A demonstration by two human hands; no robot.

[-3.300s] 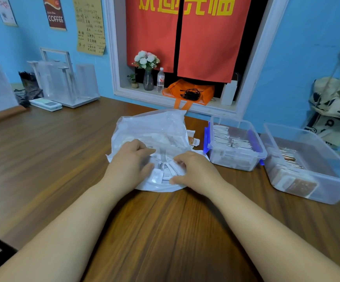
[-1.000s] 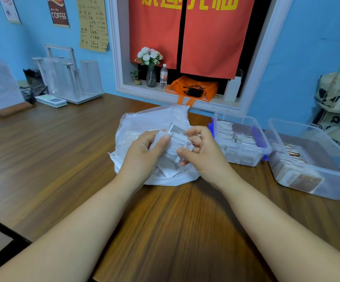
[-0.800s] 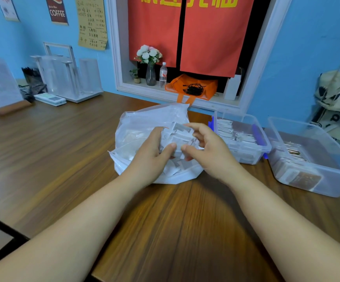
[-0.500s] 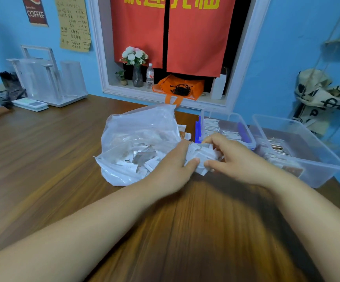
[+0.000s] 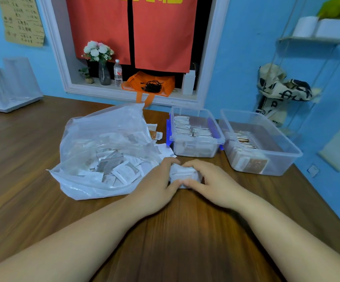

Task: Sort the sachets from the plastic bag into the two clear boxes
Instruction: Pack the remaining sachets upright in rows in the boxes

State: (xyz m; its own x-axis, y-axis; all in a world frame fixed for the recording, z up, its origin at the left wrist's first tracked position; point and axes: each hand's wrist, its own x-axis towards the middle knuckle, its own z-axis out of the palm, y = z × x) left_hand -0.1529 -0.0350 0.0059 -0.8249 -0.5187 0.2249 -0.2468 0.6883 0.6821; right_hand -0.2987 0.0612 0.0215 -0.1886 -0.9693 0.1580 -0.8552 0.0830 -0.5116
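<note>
Sachet bundle [image 5: 182, 173] held two-handed.
I see left hand [image 5: 157, 186] and right hand [image 5: 211, 184] curled round it on the desk [image 5: 185, 231], beside the plastic bag [image 5: 104, 139], before the nearer box [image 5: 195, 148].

Blue walls [image 5: 242, 58] are surrounding a wooden bench [image 5: 22, 159]; red curtains [image 5: 132, 29] are hanging in a white-framed window [image 5: 211, 58].

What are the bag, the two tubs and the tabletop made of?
The bag looks like thin glossy plastic film: it crinkles and sachets show through. The blue-clipped box and the box beside it look like rigid, slightly cloudy clear plastic; contents show through the walls. The table shows brown wood grain with a soft sheen; solid wood or laminate, I cannot tell.
</note>
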